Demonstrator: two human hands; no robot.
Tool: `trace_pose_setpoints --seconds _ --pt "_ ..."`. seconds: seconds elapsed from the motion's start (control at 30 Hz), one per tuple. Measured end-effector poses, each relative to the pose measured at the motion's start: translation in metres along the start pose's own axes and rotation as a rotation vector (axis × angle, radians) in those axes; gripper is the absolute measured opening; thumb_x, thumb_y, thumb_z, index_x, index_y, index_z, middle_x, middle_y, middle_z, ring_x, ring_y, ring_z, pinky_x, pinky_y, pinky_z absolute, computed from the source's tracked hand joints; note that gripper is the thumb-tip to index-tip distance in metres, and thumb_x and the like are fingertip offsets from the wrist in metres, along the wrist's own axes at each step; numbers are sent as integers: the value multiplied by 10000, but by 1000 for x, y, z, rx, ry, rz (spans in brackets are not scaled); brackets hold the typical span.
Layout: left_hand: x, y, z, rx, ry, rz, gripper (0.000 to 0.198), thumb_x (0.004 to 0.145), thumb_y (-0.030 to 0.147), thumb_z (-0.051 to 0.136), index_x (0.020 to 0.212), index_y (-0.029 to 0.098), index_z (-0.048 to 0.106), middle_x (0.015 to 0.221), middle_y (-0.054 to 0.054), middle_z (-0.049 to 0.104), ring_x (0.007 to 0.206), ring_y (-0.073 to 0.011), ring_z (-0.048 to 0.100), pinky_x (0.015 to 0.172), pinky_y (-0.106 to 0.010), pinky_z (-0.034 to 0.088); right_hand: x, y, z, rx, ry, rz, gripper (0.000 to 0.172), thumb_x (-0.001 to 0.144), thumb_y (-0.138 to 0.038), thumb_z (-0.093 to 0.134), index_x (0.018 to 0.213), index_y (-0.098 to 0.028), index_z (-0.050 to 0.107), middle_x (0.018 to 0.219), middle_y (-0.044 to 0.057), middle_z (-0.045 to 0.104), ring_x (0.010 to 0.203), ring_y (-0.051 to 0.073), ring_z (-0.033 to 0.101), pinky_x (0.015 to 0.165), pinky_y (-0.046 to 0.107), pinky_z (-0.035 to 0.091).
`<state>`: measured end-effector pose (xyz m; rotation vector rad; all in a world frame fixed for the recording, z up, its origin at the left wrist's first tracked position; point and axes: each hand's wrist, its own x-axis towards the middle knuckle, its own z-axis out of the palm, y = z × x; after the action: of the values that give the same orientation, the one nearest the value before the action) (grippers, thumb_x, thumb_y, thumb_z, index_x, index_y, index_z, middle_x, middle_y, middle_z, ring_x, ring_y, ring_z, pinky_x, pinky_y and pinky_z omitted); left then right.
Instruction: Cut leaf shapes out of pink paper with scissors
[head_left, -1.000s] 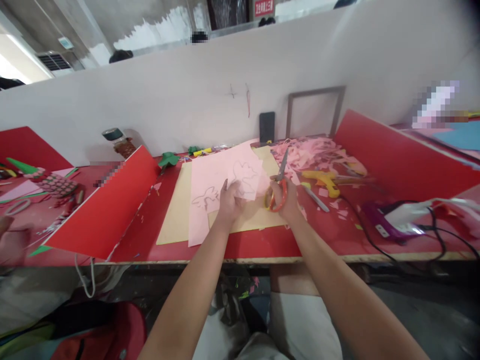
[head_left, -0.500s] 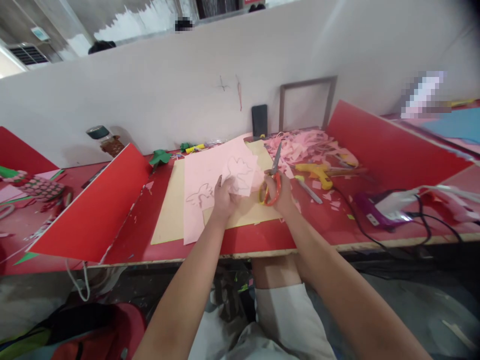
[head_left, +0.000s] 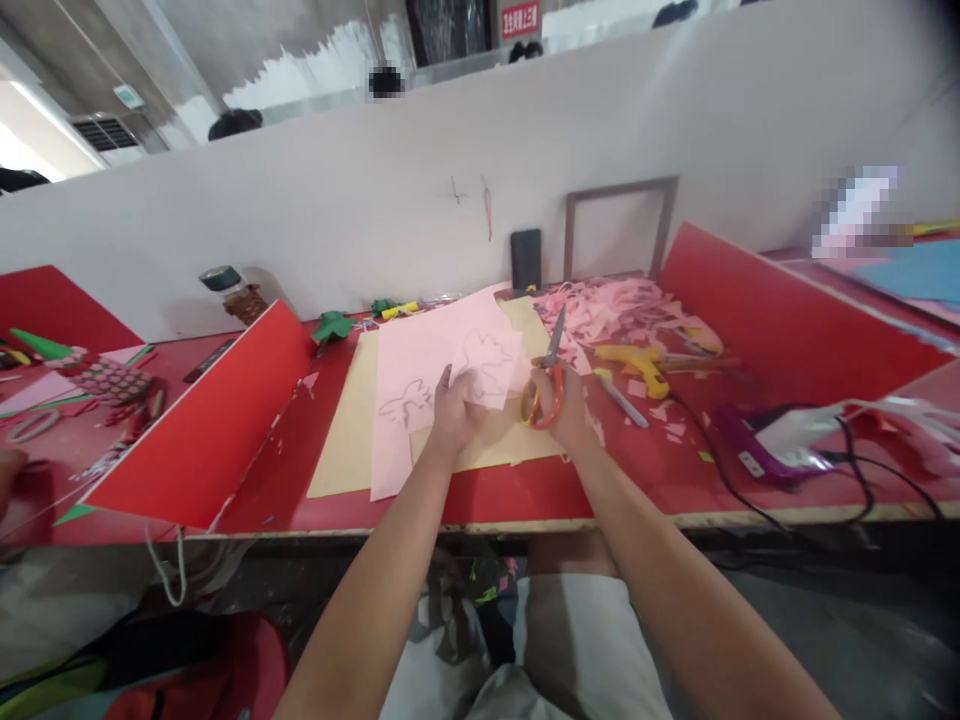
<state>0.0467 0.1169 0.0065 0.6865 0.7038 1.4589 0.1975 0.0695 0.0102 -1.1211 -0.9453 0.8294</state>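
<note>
My left hand (head_left: pixel 454 412) pinches a small piece of pink paper (head_left: pixel 491 365) with a curvy outline drawn on it. In my right hand (head_left: pixel 568 408) is a pair of scissors (head_left: pixel 553 375) with orange and yellow handles, its blades pointing up and away from me. The blades look closed and stand apart from the paper piece, to its right. Beneath both hands lie a larger pink sheet (head_left: pixel 390 455), with another outline drawn on it, and a tan board (head_left: pixel 339 440).
Pink paper scraps (head_left: pixel 615 305) are heaped behind my right hand. Near them lie a yellow glue gun (head_left: pixel 637 368) and a cutter knife (head_left: pixel 624 400). Red boards (head_left: pixel 202 420) stand at both sides. A purple power strip (head_left: pixel 765 450) with cables sits right; a phone (head_left: pixel 526 258) leans on the partition.
The whole view has shifted slightly, so the scene sits a little lower and further right. Both hands keep their hold on the paper and scissors. Part of another person's hand shows at the far left.
</note>
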Motion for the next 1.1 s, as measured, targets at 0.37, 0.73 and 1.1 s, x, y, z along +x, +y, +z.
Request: trace_pose_setpoints --seconds 0.37,0.73,1.1 --pt "-1 2 -3 41 -25 -13 454 588 234 912 975 179 681 911 -39 775 793 -178 733 752 -286 544 -4 -2 4 8 -17 33 200 830 -340 605 975 -203 595 567 -54 574 419 116 505 404 220 400" --pt "-1 3 -1 33 -28 -11 340 639 192 865 938 163 706 887 -39 782 778 -158 732 763 -261 570 -7 -4 0 18 -44 43 205 833 -357 611 977 -212 595 557 -53 576 414 119 498 390 219 399" --pt "0 5 -3 66 -71 -22 394 652 247 878 995 183 694 882 -21 765 671 -134 707 561 -210 543 -5 -4 3 44 -78 31 189 862 -356 591 981 -211 564 527 -66 568 384 110 494 381 204 391"
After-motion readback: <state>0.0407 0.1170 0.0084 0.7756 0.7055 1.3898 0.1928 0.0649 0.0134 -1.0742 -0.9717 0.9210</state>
